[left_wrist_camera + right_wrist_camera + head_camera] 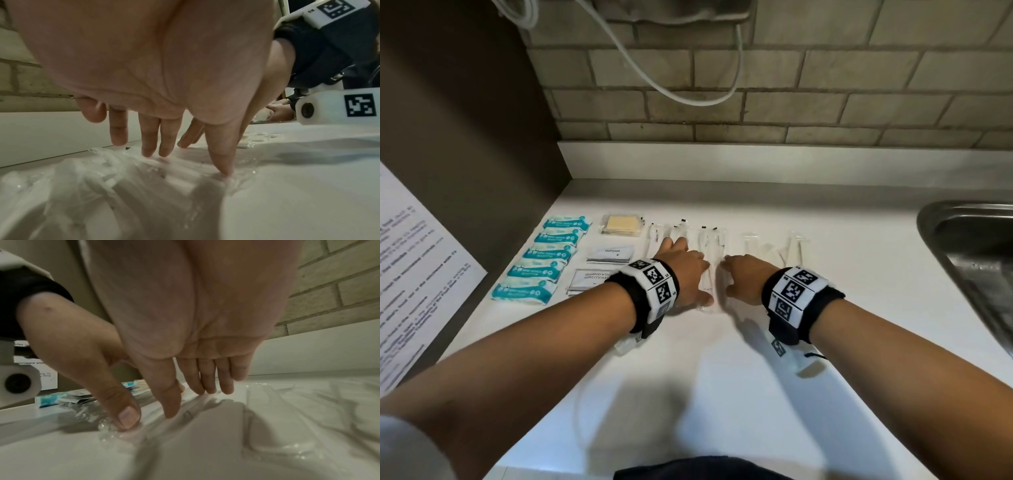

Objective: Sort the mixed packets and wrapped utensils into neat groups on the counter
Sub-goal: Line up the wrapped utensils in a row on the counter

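Clear-wrapped white utensils lie in a row on the white counter. My left hand lies flat on them, fingers straight, its thumb pressing a wrapper edge. My right hand rests beside it, straight fingers touching wrapped utensils. A second wrapped utensil group lies to the right. Several teal packets form a column at the left. A yellow packet, a toothpaste sachet and a shampoo sachet form the column beside them.
A steel sink is set into the counter at the right. A brick wall with a hanging white cable backs the counter. A dark panel with a printed notice bounds the left side.
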`<state>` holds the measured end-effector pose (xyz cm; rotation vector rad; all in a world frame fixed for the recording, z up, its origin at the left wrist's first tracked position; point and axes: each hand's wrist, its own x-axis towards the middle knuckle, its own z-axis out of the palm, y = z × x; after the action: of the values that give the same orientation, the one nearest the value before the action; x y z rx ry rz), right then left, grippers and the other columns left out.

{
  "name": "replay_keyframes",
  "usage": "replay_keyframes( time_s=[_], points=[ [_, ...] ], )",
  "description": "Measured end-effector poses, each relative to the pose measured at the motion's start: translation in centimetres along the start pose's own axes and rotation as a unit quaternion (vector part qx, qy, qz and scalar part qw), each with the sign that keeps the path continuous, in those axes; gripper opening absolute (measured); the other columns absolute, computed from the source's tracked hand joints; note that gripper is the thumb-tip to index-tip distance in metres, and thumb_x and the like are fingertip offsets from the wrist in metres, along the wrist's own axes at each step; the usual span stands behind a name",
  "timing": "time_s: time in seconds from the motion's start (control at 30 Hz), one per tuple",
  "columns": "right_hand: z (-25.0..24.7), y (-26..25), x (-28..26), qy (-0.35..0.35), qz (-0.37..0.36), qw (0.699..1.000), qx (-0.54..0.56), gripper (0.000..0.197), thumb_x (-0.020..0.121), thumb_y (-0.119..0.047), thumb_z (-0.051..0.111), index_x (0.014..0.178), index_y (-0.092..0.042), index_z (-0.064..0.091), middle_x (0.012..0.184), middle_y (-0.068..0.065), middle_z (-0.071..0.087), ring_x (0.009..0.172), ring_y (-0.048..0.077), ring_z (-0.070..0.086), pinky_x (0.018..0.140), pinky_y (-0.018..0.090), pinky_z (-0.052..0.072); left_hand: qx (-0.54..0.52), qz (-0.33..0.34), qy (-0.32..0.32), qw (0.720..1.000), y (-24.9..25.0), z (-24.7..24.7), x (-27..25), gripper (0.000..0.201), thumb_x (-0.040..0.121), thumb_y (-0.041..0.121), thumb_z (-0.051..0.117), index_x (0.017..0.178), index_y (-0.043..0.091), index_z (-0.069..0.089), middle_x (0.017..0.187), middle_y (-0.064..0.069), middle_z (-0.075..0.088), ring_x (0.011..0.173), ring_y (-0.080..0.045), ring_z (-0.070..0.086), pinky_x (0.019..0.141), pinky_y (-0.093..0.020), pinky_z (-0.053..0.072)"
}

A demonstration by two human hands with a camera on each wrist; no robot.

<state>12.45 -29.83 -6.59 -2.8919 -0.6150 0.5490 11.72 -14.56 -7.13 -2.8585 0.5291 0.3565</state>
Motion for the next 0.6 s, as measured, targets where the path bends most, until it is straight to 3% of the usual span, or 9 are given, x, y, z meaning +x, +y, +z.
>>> replay_keyframes(
  time_s=[0.1,0.23,0.33,0.43,0.6],
  points=[
    [0.1,0.1,0.0,0.003,0.0,1.0,0.012,0.032,0.093,-0.017,0.05,0.124,-0.007,0.053,0.122,0.01,0.059,0.112,0.025,0.058,0.097,0.036,0.05,-0.009,-0.004,-0.003,1.0,0.1,-0.1,-0.1,0.07,0.079,0.068,0.051,0.134,0.026,0.051,0.15,0.003,0.041,0.132,-0.03,0.03,0.107,-0.05,0.021],
    [0.0,0.7,-0.1,0.008,-0.003,1.0,0.029,0.037,0.091,-0.018,0.052,0.127,-0.008,0.052,0.125,0.009,0.057,0.116,0.027,0.056,0.097,0.037,0.047,-0.03,-0.004,0.014,0.999,0.1,-0.6,0.0,0.056,0.076,0.067,0.054,0.111,0.024,0.06,0.126,0.004,0.057,0.119,-0.027,0.036,0.099,-0.046,0.025],
    [-0.8,2.4,-0.4,0.047,0.02,0.997,0.05,0.04,0.093,-0.019,0.05,0.132,-0.011,0.052,0.132,0.009,0.056,0.121,0.028,0.055,0.1,0.037,0.046,-0.08,-0.007,0.047,0.996,0.3,-1.2,0.3,0.059,0.077,0.063,0.057,0.124,0.026,0.058,0.125,0.005,0.056,0.115,-0.024,0.036,0.096,-0.041,0.026],
    [-2.1,4.8,-1.3,0.057,0.069,0.995,0.047,0.038,0.095,-0.014,0.047,0.133,-0.015,0.052,0.13,0.009,0.058,0.116,0.026,0.058,0.096,0.035,0.049,-0.133,0.021,0.112,0.985,1.8,-2.1,0.9,0.045,0.085,0.053,0.056,0.125,0.031,0.058,0.126,0.009,0.056,0.112,-0.02,0.035,0.093,-0.037,0.025],
    [-2.3,6.7,-2.1,-0.014,0.084,0.996,-0.011,0.026,0.087,-0.012,0.061,0.113,-0.012,0.064,0.111,0.006,0.068,0.103,0.024,0.065,0.09,0.035,0.054,-0.093,0.089,0.056,0.99,6.0,-2.5,2.3,0.034,0.093,0.044,0.049,0.121,0.029,0.062,0.127,0.008,0.058,0.115,-0.024,0.037,0.094,-0.038,0.026]
  ],
)
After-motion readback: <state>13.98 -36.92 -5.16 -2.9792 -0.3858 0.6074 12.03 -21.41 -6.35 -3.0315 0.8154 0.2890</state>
